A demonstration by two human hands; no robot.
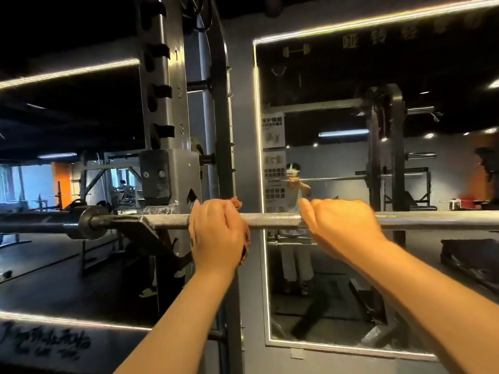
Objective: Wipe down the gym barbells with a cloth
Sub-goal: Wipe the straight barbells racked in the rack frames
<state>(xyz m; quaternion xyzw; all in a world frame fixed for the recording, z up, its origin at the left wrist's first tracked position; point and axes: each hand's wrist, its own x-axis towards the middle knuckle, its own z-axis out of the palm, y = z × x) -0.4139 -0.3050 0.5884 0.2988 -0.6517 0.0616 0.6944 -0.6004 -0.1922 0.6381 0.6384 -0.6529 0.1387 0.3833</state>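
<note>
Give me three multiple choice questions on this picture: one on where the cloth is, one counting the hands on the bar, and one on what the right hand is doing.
1. Where is the cloth?
A. On the barbell, under the left hand
B. On the floor
C. Over the right forearm

2. How many hands are on the barbell?
A. None
B. One
C. Two

3. What is the right hand doing?
A. Hanging at the person's side
B. Curling over the bare bar, with no cloth
C. Holding a spray bottle

Answers:
1 A: orange cloth edges stick out above and below the left hand where it grips the bar.
2 C: both hands sit on the bar, side by side.
3 B: its fingers hook over the bar, and only bare metal shows beside them.
</note>
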